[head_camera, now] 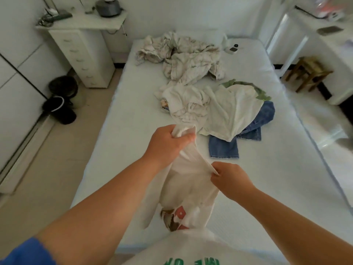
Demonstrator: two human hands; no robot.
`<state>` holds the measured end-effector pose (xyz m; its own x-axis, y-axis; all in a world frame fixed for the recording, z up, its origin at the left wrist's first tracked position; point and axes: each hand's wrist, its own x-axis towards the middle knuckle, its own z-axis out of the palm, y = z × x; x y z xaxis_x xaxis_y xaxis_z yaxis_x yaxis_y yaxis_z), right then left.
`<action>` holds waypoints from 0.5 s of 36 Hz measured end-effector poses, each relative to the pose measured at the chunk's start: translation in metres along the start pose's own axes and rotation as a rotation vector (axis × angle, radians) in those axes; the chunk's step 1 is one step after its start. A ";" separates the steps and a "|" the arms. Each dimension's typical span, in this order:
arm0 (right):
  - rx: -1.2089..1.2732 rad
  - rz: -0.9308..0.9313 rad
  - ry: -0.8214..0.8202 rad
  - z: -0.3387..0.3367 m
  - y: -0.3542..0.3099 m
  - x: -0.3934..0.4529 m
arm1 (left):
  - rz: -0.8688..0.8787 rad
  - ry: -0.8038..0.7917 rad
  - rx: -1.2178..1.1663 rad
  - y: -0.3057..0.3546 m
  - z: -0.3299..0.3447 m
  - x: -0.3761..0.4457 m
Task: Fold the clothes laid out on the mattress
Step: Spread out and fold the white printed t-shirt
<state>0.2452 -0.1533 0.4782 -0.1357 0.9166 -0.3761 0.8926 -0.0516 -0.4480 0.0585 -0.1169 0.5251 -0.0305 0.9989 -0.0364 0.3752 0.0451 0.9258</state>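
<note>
Nearest to us, a white cotton T-shirt with a red-and-brown printed patch (188,190) is hanging bunched between our hands above the near end of the pale bare mattress (118,131). We are clenching its upper end in our left hand (168,142), fingers curled round a wad of cloth, while our right hand (229,176) is pinching a fold of its edge lower down and closer to us. The shirt's long axis is running from the left hand down toward our body, so the left hand is the farther one, close to the heap. Just beyond, a crumpled pile of white garments (210,108) is lying over blue denim jeans (238,138), with a rumpled cream sheet (183,58) farther up. We are judging that spreading the shirt flat will need room: bare mattress is lying to the left of the shirt and below the jeans, its left edge well apart.
</note>
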 end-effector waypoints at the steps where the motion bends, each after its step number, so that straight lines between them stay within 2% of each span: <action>1: 0.002 0.031 -0.011 -0.002 0.007 -0.001 | 0.001 0.006 -0.001 0.002 0.000 0.001; 4: 0.119 0.072 0.012 -0.014 0.027 -0.005 | -0.055 0.014 -0.003 0.005 0.000 0.004; 8: 0.416 0.069 0.133 -0.045 0.043 -0.013 | -0.137 0.013 0.038 0.010 -0.005 0.007; 12: 0.810 0.053 0.119 -0.083 0.049 -0.026 | -0.145 -0.100 0.134 0.019 0.000 0.003; 15: 0.897 0.011 0.076 -0.112 0.058 -0.037 | -0.137 -0.183 0.248 0.030 0.014 0.001; 18: 0.873 -0.037 0.018 -0.138 0.072 -0.048 | -0.096 -0.219 0.332 0.043 0.034 -0.003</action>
<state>0.3753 -0.1467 0.5757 -0.1451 0.9294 -0.3393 0.2382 -0.3000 -0.9237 0.1063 -0.1174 0.5523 0.1044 0.9679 -0.2288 0.6602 0.1047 0.7438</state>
